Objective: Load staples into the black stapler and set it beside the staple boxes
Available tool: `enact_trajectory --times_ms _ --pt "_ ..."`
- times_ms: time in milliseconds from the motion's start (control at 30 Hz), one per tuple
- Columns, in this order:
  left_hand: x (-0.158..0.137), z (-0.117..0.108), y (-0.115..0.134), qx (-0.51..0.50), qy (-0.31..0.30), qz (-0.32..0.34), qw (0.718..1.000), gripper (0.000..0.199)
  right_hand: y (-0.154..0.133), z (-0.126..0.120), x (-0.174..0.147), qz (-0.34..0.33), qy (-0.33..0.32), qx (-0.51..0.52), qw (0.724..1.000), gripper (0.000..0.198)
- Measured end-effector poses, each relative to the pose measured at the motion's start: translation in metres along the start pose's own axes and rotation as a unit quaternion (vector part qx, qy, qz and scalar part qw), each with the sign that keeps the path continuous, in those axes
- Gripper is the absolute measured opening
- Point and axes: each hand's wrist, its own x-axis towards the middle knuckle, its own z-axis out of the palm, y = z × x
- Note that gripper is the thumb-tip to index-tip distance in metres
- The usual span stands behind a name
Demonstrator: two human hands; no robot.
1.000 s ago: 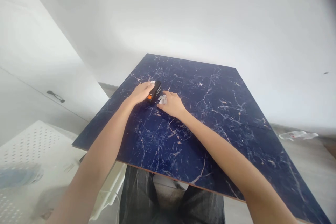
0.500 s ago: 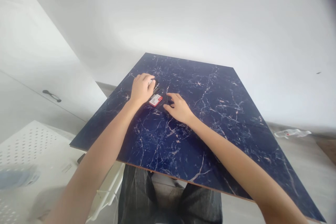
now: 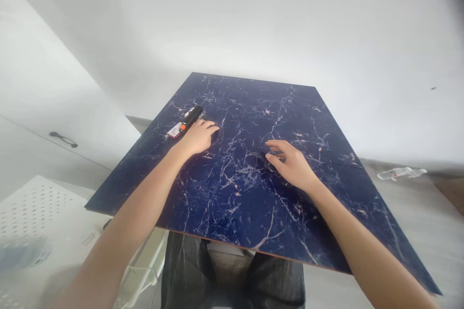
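A small white and red box (image 3: 175,130) lies on the left part of the dark blue marbled tabletop (image 3: 232,203). Beside it is a longer black item (image 3: 193,114) with a white patch; its kind is unclear. An orange piece (image 3: 183,126) shows between the two. My left hand (image 3: 200,137) rests just right of this group, fingers stretched out and partly covering its edge. I see nothing held in it. Over the right half of the tabletop, my right hand (image 3: 289,161) has its thumb and fingers apart, curved, with nothing between them.
A pale wall (image 3: 253,19) rises behind the table. At the left stand a white cabinet with a dark handle (image 3: 63,139) and a white perforated surface (image 3: 32,207). A clear plastic item (image 3: 400,173) lies beyond the right edge. My legs are below the front edge.
The white and red box and black item now sit together farther left, more exposed. My left hand has come slightly nearer and uncovered the black item. My right hand has moved right, away from them.
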Motion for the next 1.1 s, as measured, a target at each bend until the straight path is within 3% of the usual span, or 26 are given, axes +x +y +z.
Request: enact_trajectory --times_ms 167,300,367,500,600,733,1100 --pt "0.0 -0.004 -0.008 -0.005 0.033 -0.03 0.999 0.049 0.001 -0.017 -0.006 -0.025 -0.016 -0.044 0.999 0.035" --pt "0.001 -0.009 0.019 -0.07 0.088 0.014 0.994 0.045 0.004 -0.021 -0.011 -0.093 -0.039 -0.148 0.984 0.049" --pt "-0.001 -0.01 0.047 -0.102 0.072 0.057 0.99 0.05 0.005 -0.018 -0.014 -0.11 -0.054 -0.191 0.974 0.061" --pt "-0.013 -0.005 0.105 -0.134 -0.029 0.138 0.981 0.062 0.003 -0.002 -0.02 -0.107 -0.087 -0.208 0.968 0.074" --pt "-0.023 -0.001 0.126 -0.138 -0.065 0.172 0.973 0.071 -0.002 0.01 -0.026 -0.102 -0.116 -0.192 0.969 0.087" --pt "-0.03 0.0 0.129 -0.139 -0.094 0.173 0.97 0.077 -0.007 0.021 -0.032 -0.1 -0.163 -0.172 0.966 0.103" --pt "-0.027 0.002 0.111 -0.134 -0.132 0.208 0.96 0.088 -0.01 0.019 -0.031 -0.081 -0.2 -0.186 0.958 0.111"
